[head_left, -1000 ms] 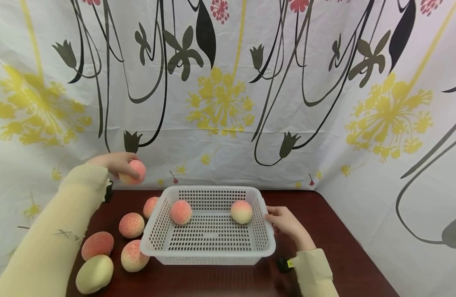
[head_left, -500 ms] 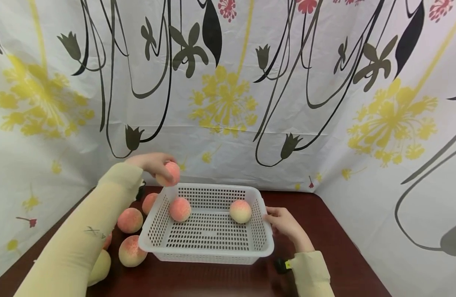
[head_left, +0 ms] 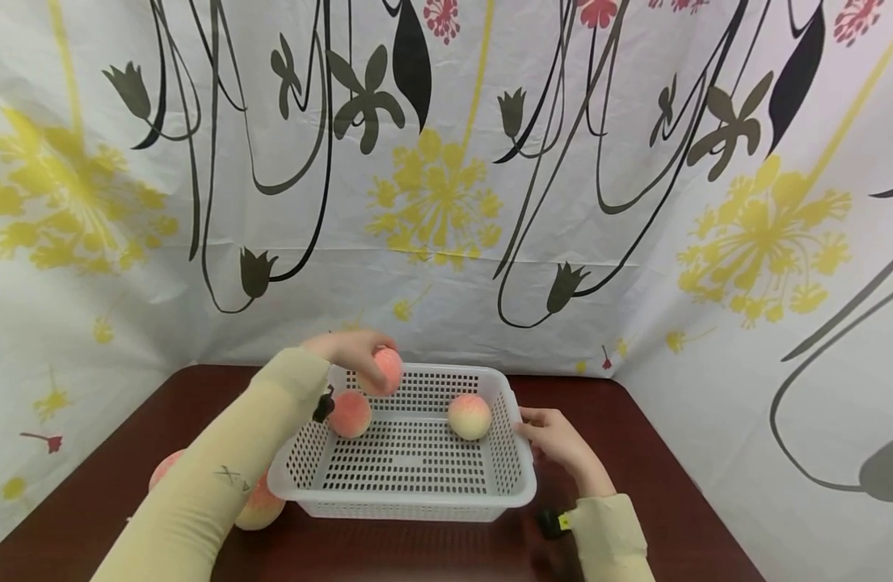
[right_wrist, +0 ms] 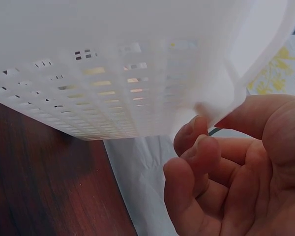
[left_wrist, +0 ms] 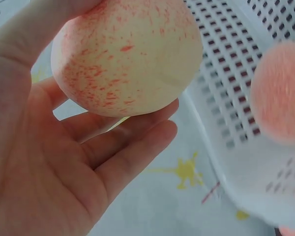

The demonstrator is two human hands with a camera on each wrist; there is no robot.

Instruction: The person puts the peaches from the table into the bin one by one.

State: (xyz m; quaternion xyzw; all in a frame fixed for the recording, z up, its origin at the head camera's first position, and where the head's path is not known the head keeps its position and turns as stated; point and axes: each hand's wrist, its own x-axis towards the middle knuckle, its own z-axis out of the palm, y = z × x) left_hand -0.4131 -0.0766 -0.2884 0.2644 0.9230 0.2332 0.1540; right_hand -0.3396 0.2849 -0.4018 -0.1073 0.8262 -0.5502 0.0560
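Observation:
My left hand (head_left: 351, 354) grips a pink-and-cream peach (head_left: 389, 373) above the back left part of a white plastic basket (head_left: 410, 495). In the left wrist view the thumb and fingers are round this peach (left_wrist: 132, 59). Inside the basket lie two other peaches, a pinker one (head_left: 350, 415) at the left and a paler one (head_left: 469, 417) at the right. My right hand (head_left: 557, 440) pinches the basket's right rim; in the right wrist view its fingers (right_wrist: 179, 184) curl beside the perforated wall (right_wrist: 103, 93).
Left of the basket, a peach (head_left: 259, 511) and another reddish fruit (head_left: 164, 467) show partly on the dark wooden table (head_left: 679, 493); my left sleeve hides the rest of that side. A white flowered curtain (head_left: 446, 307) hangs behind the table.
My left hand has carried the peach rightward from beyond the basket's left side to over its back left part. The right hand stays at the rim, and the basket has hardly moved.

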